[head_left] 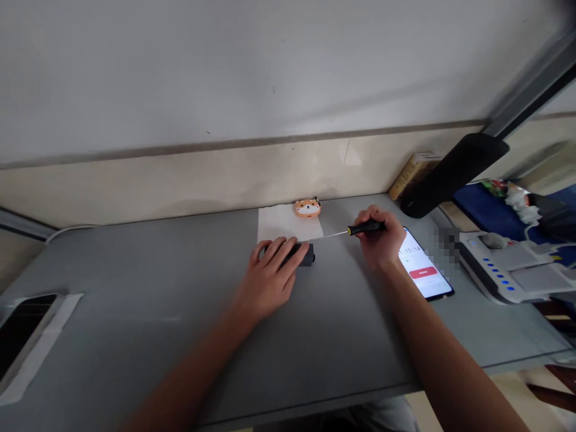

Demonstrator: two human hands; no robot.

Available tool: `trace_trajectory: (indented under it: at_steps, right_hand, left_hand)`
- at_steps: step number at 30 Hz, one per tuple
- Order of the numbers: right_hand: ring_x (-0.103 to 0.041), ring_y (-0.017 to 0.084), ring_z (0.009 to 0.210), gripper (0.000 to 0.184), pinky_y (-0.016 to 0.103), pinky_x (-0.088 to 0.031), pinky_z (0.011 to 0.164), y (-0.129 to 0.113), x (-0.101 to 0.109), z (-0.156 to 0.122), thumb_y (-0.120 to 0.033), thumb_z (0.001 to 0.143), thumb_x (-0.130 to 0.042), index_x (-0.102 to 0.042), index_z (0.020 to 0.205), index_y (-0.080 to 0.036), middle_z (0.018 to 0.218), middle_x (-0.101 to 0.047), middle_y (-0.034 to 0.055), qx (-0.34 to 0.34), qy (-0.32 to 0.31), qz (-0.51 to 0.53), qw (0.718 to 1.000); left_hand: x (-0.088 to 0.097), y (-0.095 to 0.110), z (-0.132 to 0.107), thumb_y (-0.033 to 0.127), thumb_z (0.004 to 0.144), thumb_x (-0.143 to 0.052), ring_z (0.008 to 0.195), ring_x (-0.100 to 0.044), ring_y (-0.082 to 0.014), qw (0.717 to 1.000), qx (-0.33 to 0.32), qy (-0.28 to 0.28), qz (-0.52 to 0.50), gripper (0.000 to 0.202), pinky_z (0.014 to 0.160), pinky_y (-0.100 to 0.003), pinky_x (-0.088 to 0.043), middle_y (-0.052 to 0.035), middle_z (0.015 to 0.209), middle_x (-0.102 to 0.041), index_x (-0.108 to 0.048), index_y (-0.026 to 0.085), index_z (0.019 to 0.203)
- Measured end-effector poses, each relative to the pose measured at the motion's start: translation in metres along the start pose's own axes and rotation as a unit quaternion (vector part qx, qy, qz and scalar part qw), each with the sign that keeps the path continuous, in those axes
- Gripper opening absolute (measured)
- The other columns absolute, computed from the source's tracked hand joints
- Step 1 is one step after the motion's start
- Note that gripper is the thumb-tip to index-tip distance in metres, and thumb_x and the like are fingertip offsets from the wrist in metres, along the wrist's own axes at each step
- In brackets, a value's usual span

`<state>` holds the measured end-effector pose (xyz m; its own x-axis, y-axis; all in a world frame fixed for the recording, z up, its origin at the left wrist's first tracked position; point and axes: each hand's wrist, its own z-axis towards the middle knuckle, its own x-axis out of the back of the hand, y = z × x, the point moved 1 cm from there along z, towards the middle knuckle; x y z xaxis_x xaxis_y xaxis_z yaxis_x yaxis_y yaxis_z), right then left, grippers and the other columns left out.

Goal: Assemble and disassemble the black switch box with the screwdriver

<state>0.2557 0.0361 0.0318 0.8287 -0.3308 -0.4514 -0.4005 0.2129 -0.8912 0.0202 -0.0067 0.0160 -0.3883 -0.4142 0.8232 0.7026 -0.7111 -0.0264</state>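
Note:
My left hand lies over a small dark grey box-shaped object on the desk, its fingers curled across the top. Only the right end of that object shows, with a small black knob; the rest is under my fingers. In my right hand is a screwdriver with a black and yellow handle. Its thin metal shaft points left, and the tip reaches the top edge of the grey object near my left fingers. Whether the tip touches it, I cannot tell. A white sheet of paper lies just behind.
An orange animal-face case rests on the paper's far right corner. Right of my right hand lie a lit phone and a white power strip. A black cylinder leans at the back right. A dark opening is at the left.

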Motion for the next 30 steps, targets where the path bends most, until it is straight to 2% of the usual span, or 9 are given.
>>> trace_trajectory:
  at_steps: [4,6,8,11,14,17,21,26,30]
  right_hand:
    - [-0.044,0.011,0.054,0.017,0.023,-0.035,0.042,0.001,0.0,0.0,-0.032,0.064,-0.06,-0.049,0.057,-0.022,0.063,-0.048,-0.0003,0.003,0.007,-0.012,1.0]
    - [-0.045,0.011,0.053,0.016,0.023,-0.037,0.042,0.002,0.0,0.0,-0.033,0.064,-0.06,-0.05,0.057,-0.022,0.063,-0.049,-0.0004,0.004,0.01,-0.017,1.0]
    - [-0.045,0.011,0.052,0.015,0.023,-0.038,0.041,0.003,0.0,0.001,-0.033,0.062,-0.061,-0.051,0.057,-0.023,0.063,-0.051,-0.0008,0.004,0.032,-0.014,0.999]
    - [-0.046,0.01,0.048,0.017,0.023,-0.036,0.039,0.002,0.001,0.004,-0.036,0.061,-0.062,-0.052,0.06,-0.023,0.061,-0.053,-0.0018,-0.006,0.075,-0.02,0.997]
    - [-0.046,0.009,0.044,0.019,0.022,-0.032,0.036,0.001,0.002,0.007,-0.038,0.058,-0.062,-0.052,0.06,-0.023,0.058,-0.053,-0.0026,-0.02,0.106,-0.033,0.994]
    - [-0.045,0.009,0.044,0.018,0.02,-0.032,0.035,-0.001,0.003,0.009,-0.039,0.056,-0.061,-0.052,0.058,-0.023,0.057,-0.051,-0.0033,-0.014,0.114,-0.04,0.993]
    - [-0.049,0.009,0.047,0.019,0.02,-0.035,0.038,0.001,0.005,0.01,-0.04,0.058,-0.062,-0.053,0.059,-0.023,0.06,-0.054,-0.0032,0.0,0.132,-0.047,0.99]
    - [-0.046,0.009,0.046,0.027,0.021,-0.035,0.039,-0.01,0.007,0.008,-0.046,0.071,-0.059,-0.051,0.06,-0.023,0.059,-0.051,-0.0035,0.064,0.127,-0.103,0.984]
    - [-0.039,0.01,0.046,0.027,0.023,-0.027,0.04,-0.035,0.007,-0.003,-0.038,0.073,-0.057,-0.052,0.052,-0.023,0.053,-0.046,-0.0028,0.154,0.126,-0.153,0.968]
  left_hand:
    - [0.001,0.001,-0.004,0.007,0.094,-0.049,0.131,-0.059,-0.0262,0.999,0.003,-0.009,-0.034,0.055,0.11,-0.041,-0.042,-0.0118,0.14,-0.065,-0.052,0.02,0.147]
    - [0.001,-0.001,-0.006,0.008,0.095,-0.049,0.137,-0.054,-0.0254,0.998,0.013,0.004,-0.064,0.059,0.112,-0.04,-0.043,-0.0111,0.144,-0.062,-0.044,0.021,0.153]
    - [0.001,-0.007,-0.007,0.01,0.097,-0.047,0.138,-0.053,-0.0252,0.994,0.036,0.031,-0.094,0.057,0.113,-0.041,-0.044,-0.0104,0.142,-0.063,-0.044,0.023,0.152]
    - [0.003,-0.02,-0.008,0.013,0.099,-0.047,0.123,-0.064,-0.0235,0.982,0.081,0.065,-0.161,0.038,0.105,-0.041,-0.051,-0.01,0.126,-0.07,-0.057,0.023,0.134]
    - [0.005,-0.03,-0.009,0.018,0.1,-0.048,0.101,-0.071,-0.0185,0.965,0.099,0.045,-0.24,0.022,0.089,-0.032,-0.058,-0.0081,0.109,-0.073,-0.061,0.02,0.118]
    - [0.005,-0.036,-0.011,0.024,0.099,-0.053,0.093,-0.072,-0.0175,0.951,0.121,0.028,-0.282,0.018,0.083,-0.029,-0.059,-0.0078,0.105,-0.074,-0.061,0.019,0.115]
    - [-0.002,-0.038,-0.014,0.03,0.095,-0.062,0.091,-0.072,-0.0184,0.936,0.159,0.003,-0.313,0.023,0.085,-0.032,-0.059,-0.0076,0.103,-0.073,-0.06,0.02,0.115]
    - [-0.015,-0.038,-0.016,0.034,0.099,-0.059,0.093,-0.072,-0.018,0.904,0.223,-0.002,-0.364,0.02,0.081,-0.031,-0.059,-0.0074,0.105,-0.072,-0.058,0.021,0.113]
    - [-0.018,-0.036,-0.015,0.035,0.102,-0.051,0.086,-0.071,-0.0161,0.899,0.25,-0.026,-0.36,0.019,0.074,-0.028,-0.058,-0.0053,0.098,-0.072,-0.059,0.02,0.111]
